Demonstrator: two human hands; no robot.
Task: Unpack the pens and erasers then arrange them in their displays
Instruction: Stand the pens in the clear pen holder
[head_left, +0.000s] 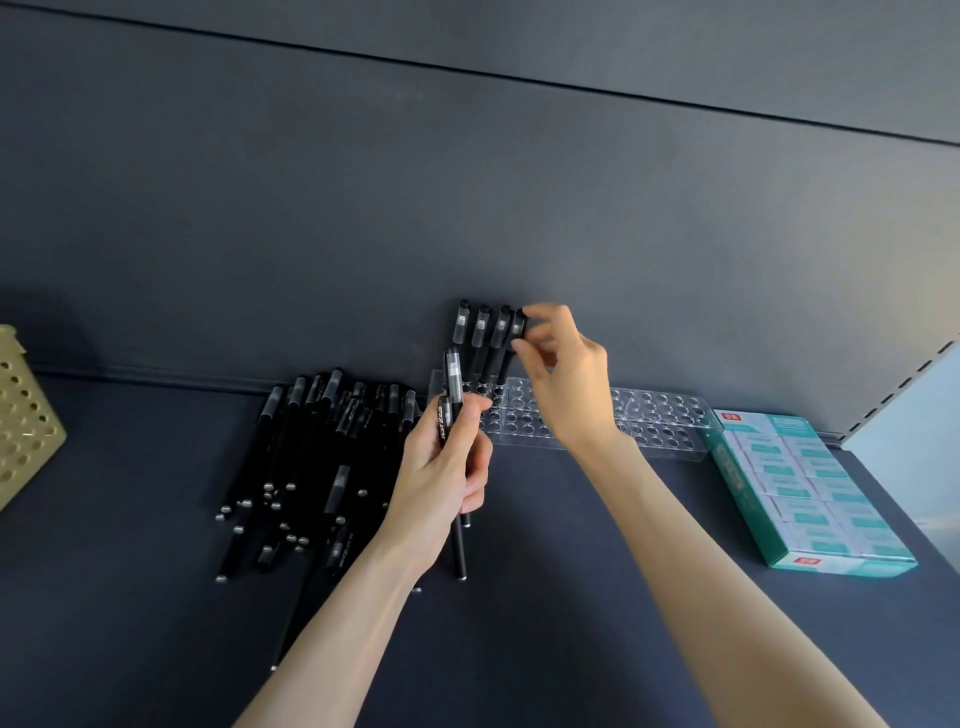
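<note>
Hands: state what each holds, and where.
Left hand grips two pens by their barrels; right hand pinches the cap of a pen standing in the rack.

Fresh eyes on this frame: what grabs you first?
The right hand pinches the fourth pen of a row standing at the left end of the clear rack, against the back wall. Just in front, the left hand holds spare pens, beside a loose pile of black pens. A teal eraser box lies to the right.
</note>
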